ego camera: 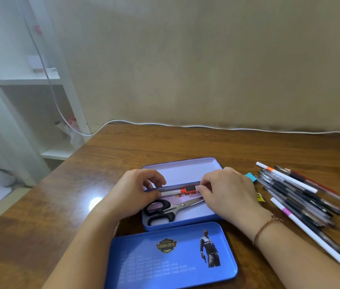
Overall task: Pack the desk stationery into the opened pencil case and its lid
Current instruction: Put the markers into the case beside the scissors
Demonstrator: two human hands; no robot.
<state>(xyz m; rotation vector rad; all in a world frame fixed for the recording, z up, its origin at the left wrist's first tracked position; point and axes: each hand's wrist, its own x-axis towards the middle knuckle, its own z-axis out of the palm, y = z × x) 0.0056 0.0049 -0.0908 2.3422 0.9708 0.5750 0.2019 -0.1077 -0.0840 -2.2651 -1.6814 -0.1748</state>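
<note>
The head view shows the left hand and the right hand pinching the two ends of a white pen with an orange band, low inside the open pencil case, above the scissors. The pile of pens waits on the desk to the right. I think the pen could catch on the scissors or the case's hinged edge and lie crooked.
</note>
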